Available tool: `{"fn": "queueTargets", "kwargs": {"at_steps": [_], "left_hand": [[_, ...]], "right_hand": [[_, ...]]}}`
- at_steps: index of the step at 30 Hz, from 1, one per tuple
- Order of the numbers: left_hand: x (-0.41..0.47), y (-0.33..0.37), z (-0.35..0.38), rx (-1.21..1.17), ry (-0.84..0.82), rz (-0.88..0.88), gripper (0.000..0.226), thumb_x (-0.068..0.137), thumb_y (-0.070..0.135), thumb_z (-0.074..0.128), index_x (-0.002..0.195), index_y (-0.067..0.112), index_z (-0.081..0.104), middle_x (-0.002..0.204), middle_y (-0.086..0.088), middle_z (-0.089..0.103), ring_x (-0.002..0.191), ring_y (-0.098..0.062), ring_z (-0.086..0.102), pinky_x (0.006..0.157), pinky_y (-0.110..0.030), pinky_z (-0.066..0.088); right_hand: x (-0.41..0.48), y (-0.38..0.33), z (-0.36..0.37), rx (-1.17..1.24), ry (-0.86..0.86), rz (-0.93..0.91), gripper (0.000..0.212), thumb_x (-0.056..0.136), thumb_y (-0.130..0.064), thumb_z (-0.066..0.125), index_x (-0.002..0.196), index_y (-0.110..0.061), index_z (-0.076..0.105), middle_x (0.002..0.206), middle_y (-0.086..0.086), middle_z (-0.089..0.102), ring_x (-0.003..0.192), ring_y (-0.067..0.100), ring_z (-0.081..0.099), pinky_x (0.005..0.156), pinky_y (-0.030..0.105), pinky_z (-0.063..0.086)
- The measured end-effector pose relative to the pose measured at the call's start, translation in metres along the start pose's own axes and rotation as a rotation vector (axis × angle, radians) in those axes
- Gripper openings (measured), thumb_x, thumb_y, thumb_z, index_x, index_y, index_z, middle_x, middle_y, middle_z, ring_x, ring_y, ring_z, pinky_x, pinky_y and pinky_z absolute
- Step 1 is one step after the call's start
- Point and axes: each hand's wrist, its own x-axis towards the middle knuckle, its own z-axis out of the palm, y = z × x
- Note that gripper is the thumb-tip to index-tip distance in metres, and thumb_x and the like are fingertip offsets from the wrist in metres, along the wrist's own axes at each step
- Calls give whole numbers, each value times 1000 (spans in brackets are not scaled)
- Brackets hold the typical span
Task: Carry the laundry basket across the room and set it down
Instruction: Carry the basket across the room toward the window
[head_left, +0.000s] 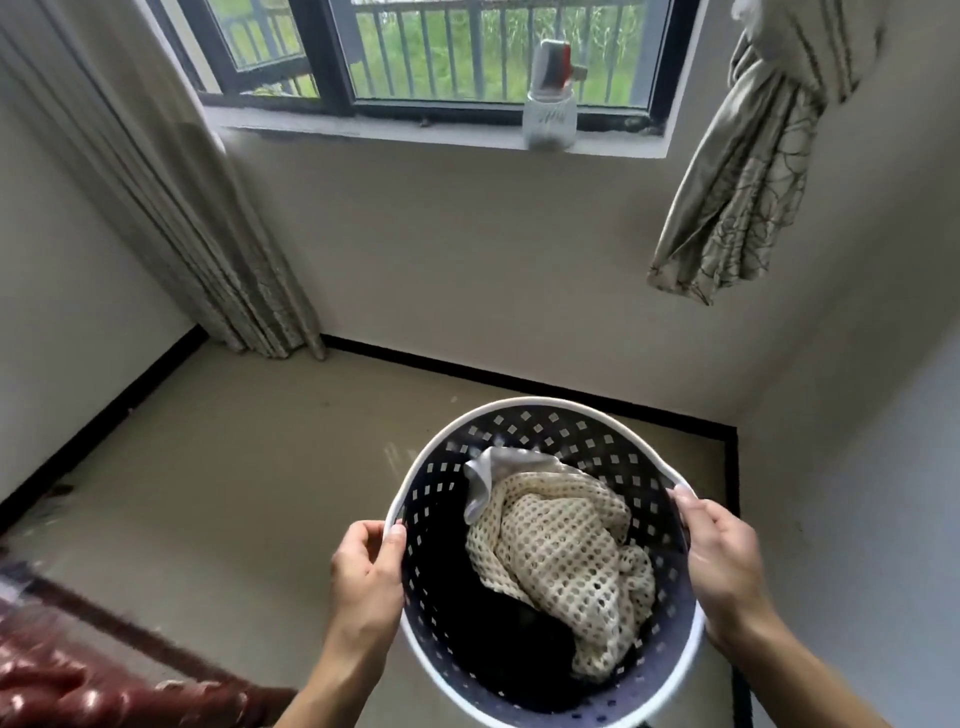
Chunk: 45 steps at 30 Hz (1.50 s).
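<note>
A round laundry basket (524, 423) with a white rim and dark perforated walls is held up above the floor, low and right of centre. Inside lie a cream open-knit garment (563, 558), a grey cloth (493, 467) and dark clothes (483, 629). My left hand (366, 577) grips the basket's left rim, thumb over the edge. On the right rim, my right hand (722, 561) is closed the same way. Both forearms reach in from the bottom of the view.
Beige floor (249, 499) with black skirting runs to the wall under a window (467, 57). A glass jar (549, 122) stands on the sill. Curtains hang at left (171, 197) and knotted at upper right (748, 171). A dark red patterned cover (67, 680) fills the lower left corner.
</note>
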Motion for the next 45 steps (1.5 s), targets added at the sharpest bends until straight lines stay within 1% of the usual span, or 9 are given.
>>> {"fn": "queueTargets", "kwargs": {"at_steps": [6, 10, 16, 21, 25, 31, 36, 40, 45], "left_hand": [[94, 34, 39, -50, 178, -65, 16, 93, 19, 54, 86, 6, 62, 83, -17, 72, 76, -30, 66, 78, -49, 53], [143, 50, 48, -103, 307, -102, 13, 92, 14, 54, 86, 4, 61, 81, -14, 69, 72, -24, 61, 70, -38, 50], [232, 60, 43, -173, 447, -149, 14, 89, 13, 57, 84, -1, 59, 75, -15, 62, 68, -23, 54, 66, -40, 46], [313, 74, 26, -222, 504, -177, 17, 87, 12, 56, 85, -5, 56, 70, -13, 56, 66, -22, 48, 62, -39, 41], [389, 106, -4, -234, 530, -143, 19, 88, 10, 55, 87, -9, 54, 70, -12, 53, 66, -21, 45, 61, -36, 39], [474, 140, -37, -201, 603, -107, 17, 89, 9, 55, 85, -9, 55, 70, -11, 55, 65, -20, 47, 61, -33, 39], [549, 148, -63, -236, 733, -174, 19, 89, 5, 53, 83, -12, 50, 69, -12, 50, 66, -20, 43, 59, -32, 36], [600, 161, -87, -256, 868, -202, 21, 89, 6, 54, 70, 4, 47, 64, -9, 43, 64, -19, 39, 57, -30, 32], [642, 165, -125, -271, 1034, -220, 27, 89, 6, 56, 66, 4, 42, 61, -9, 37, 58, -13, 36, 46, -20, 28]], "right_hand": [[133, -42, 78, -15, -172, -32, 35, 92, -28, 56, 69, -2, 62, 48, -5, 60, 48, 9, 53, 43, 19, 43], [204, -74, 138, -68, -329, -61, 34, 92, -29, 57, 70, -5, 64, 58, 0, 61, 58, 16, 51, 51, 24, 45], [274, -97, 245, -93, -491, -38, 33, 92, -27, 57, 63, -12, 59, 46, -7, 58, 45, 8, 49, 47, 24, 43], [312, -103, 325, -93, -517, 2, 34, 91, -26, 59, 60, -13, 51, 46, -8, 50, 46, 11, 42, 45, 23, 37], [342, -134, 406, -105, -552, -7, 32, 90, -28, 60, 64, -10, 55, 56, 5, 53, 52, 17, 45, 50, 28, 40], [387, -163, 517, -129, -602, -31, 36, 90, -25, 60, 58, -14, 46, 49, -2, 41, 42, 9, 33, 39, 22, 30], [429, -167, 631, -225, -742, -28, 35, 89, -29, 61, 62, -14, 44, 55, 5, 35, 44, 13, 27, 41, 24, 22], [448, -183, 725, -274, -872, -34, 40, 91, -24, 59, 57, -15, 41, 38, -12, 34, 35, 5, 25, 35, 19, 21], [444, -212, 837, -335, -1060, -81, 42, 92, -21, 57, 55, -16, 39, 31, -11, 33, 30, 2, 26, 32, 18, 22]]}}
